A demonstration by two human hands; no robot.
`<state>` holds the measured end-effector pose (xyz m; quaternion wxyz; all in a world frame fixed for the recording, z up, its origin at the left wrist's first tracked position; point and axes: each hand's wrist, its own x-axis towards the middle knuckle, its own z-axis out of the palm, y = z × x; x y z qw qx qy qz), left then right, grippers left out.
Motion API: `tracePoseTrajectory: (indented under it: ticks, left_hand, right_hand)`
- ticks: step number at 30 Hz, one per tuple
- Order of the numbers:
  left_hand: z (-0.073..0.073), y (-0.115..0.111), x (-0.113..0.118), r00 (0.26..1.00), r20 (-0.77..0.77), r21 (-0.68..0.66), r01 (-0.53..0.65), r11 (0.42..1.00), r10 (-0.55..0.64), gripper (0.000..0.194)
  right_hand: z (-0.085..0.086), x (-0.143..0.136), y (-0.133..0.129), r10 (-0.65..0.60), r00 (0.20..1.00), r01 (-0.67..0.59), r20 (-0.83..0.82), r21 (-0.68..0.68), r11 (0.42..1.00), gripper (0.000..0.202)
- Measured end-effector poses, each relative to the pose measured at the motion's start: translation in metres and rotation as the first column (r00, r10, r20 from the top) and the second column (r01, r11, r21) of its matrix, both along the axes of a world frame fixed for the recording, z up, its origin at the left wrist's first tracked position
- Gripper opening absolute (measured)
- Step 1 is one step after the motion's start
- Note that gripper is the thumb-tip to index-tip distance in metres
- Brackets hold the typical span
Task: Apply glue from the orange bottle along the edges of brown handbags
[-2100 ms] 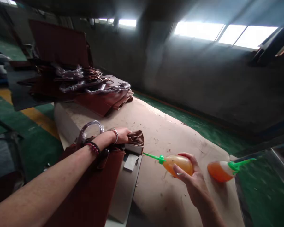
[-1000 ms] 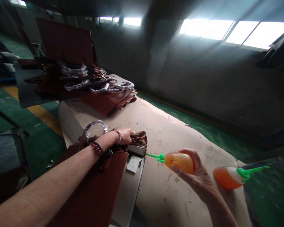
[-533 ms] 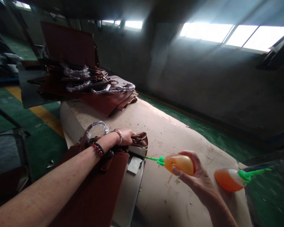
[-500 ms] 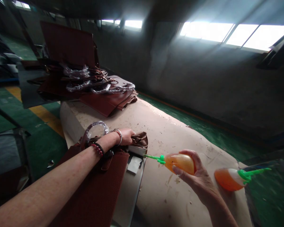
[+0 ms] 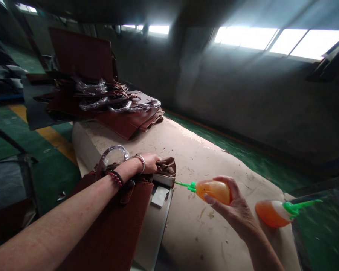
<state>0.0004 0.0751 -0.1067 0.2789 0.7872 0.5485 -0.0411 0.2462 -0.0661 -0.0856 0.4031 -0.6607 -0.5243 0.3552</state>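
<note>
My right hand [image 5: 233, 199] is wrapped round a squeeze bottle [image 5: 214, 191] of orange liquid, lying sideways with its green nozzle pointing left. The nozzle's tip is at the edge of a brown handbag [image 5: 113, 229], close to its pale inner board. My left hand [image 5: 150, 163] is closed on the bunched brown lining [image 5: 166, 167] at the bag's top; the fingertips are partly hidden. One bag handle [image 5: 114, 152], in clear plastic wrap, rises behind my left wrist. A small white paper piece [image 5: 159, 196] sits on the bag's grey side panel.
A second squeeze bottle [image 5: 274, 213] with a green nozzle rests at the right on the paper-covered table [image 5: 197, 150]. Several brown bags [image 5: 121, 120] with plastic-wrapped handles are piled at the table's far left. Green floor [image 5: 55, 180] with a yellow line lies to the left.
The squeeze bottle in my right hand has shifted very slightly up, its nozzle tip a little higher along the bag's edge. My left hand keeps its hold on the lining.
</note>
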Motion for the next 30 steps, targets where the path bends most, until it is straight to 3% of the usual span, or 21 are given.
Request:
tracePoseTrajectory:
  ticks: [11, 16, 22, 27, 30]
  left_hand:
    - [0.011, -0.007, 0.001, 0.993, -0.118, 0.078, 0.013, 0.997, -0.004, 0.028]
    - [0.015, -0.012, -0.001, 0.987, -0.160, 0.139, 0.041, 0.989, -0.018, 0.028]
    - [0.017, -0.021, -0.003, 0.987, -0.161, 0.216, 0.054, 0.975, -0.019, 0.029]
    - [0.018, -0.026, -0.005, 0.987, -0.160, 0.262, 0.070, 0.963, -0.028, 0.028]
    - [0.017, -0.027, -0.005, 0.986, -0.162, 0.275, 0.074, 0.958, -0.030, 0.027]
  right_hand:
    - [0.007, -0.008, -0.021, 0.070, 0.997, -0.068, 0.014, -0.109, 0.992, 0.046]
    - [0.001, -0.006, -0.018, 0.027, 1.000, -0.028, -0.014, -0.071, 0.997, 0.052]
    - [-0.008, -0.004, -0.025, 0.063, 0.997, -0.067, -0.032, -0.139, 0.988, 0.054]
    - [-0.008, -0.005, -0.027, 0.034, 0.998, -0.037, -0.047, -0.079, 0.996, 0.054]
    - [-0.007, -0.004, -0.030, 0.083, 0.996, -0.088, -0.039, -0.151, 0.985, 0.055]
